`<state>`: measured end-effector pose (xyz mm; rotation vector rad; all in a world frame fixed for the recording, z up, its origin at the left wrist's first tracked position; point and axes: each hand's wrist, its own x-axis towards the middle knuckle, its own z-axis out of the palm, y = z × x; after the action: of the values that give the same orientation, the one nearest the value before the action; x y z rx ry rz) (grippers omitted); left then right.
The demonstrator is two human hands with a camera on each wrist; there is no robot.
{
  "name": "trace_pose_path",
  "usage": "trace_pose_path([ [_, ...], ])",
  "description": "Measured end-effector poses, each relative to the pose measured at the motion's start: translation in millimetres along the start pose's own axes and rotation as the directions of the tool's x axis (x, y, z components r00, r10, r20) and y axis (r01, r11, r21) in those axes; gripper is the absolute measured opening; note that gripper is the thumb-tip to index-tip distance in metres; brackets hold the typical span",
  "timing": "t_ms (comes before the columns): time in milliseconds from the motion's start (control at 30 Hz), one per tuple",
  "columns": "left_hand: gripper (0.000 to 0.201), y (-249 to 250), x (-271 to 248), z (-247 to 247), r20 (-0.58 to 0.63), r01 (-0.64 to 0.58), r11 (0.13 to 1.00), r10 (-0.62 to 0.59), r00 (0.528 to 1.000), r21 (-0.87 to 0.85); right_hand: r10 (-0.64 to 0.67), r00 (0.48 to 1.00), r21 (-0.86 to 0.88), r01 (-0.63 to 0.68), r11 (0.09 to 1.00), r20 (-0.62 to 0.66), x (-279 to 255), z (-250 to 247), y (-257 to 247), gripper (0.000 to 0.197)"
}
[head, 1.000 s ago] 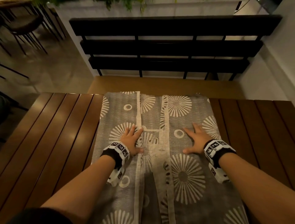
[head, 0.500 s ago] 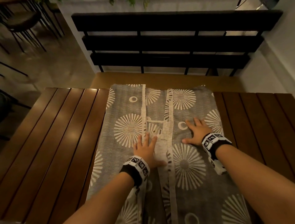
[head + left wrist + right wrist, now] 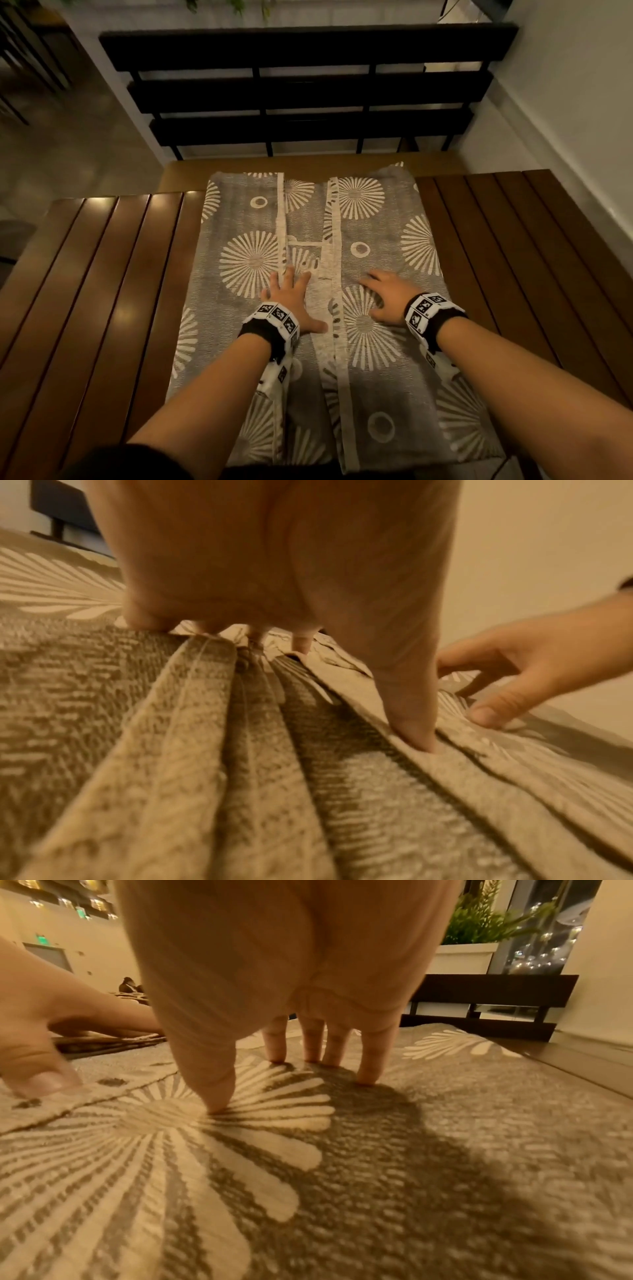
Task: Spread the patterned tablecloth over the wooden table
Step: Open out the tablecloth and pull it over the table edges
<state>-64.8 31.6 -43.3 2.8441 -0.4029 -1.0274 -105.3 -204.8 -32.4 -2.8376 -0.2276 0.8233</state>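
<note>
The grey tablecloth (image 3: 387,219) with white sunburst prints lies folded into a long strip down the middle of the slatted wooden table (image 3: 102,291). Its two side flaps meet at pale hems along the centre. My left hand (image 3: 291,298) lies flat with spread fingers on the left flap, the thumb reaching onto the centre hem. In the left wrist view the thumb (image 3: 411,723) presses into a fold of the cloth (image 3: 137,750). My right hand (image 3: 387,294) rests on the right flap. The right wrist view has its fingertips (image 3: 366,1069) arched down onto the cloth (image 3: 445,1150).
Bare dark slats flank the cloth on both sides. A black slatted bench back (image 3: 301,92) stands beyond the table's far edge, above a tan seat (image 3: 178,171). A pale wall (image 3: 565,102) runs close along the right. Floor and chair legs lie at the far left.
My left hand has slid right, from the left flap's sunburst to the centre hems. My right hand has drawn slightly back toward me. The cloth stays folded.
</note>
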Motion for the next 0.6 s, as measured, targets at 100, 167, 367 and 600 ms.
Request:
trace_pose_path([
  [100, 0.126, 5.8, -11.5, 12.6, 0.013, -0.015, 0.999, 0.015, 1.0, 0.047, 0.018, 1.0, -0.029, -0.017, 0.999, 0.016, -5.4, 5.7, -1.9, 0.084],
  [167, 0.127, 12.2, -16.1, 20.8, 0.019, -0.016, 0.999, 0.015, 1.0, 0.046, 0.027, 1.0, -0.045, -0.026, 0.999, 0.015, -11.7, 10.6, 1.3, 0.087],
  [367, 0.127, 40.2, -27.2, 38.8, 0.018, -0.03, 0.998, 0.029, 0.999, 0.052, 0.038, 0.999, 0.005, -0.038, 0.999, 0.018, -41.5, 26.0, 22.3, 0.089],
  [600, 0.128, 68.8, -37.9, 48.0, 0.047, -0.041, 0.998, 0.039, 0.998, 0.052, 0.009, 0.998, 0.028, -0.011, 1.0, 0.061, -73.7, 39.2, 55.6, 0.087],
])
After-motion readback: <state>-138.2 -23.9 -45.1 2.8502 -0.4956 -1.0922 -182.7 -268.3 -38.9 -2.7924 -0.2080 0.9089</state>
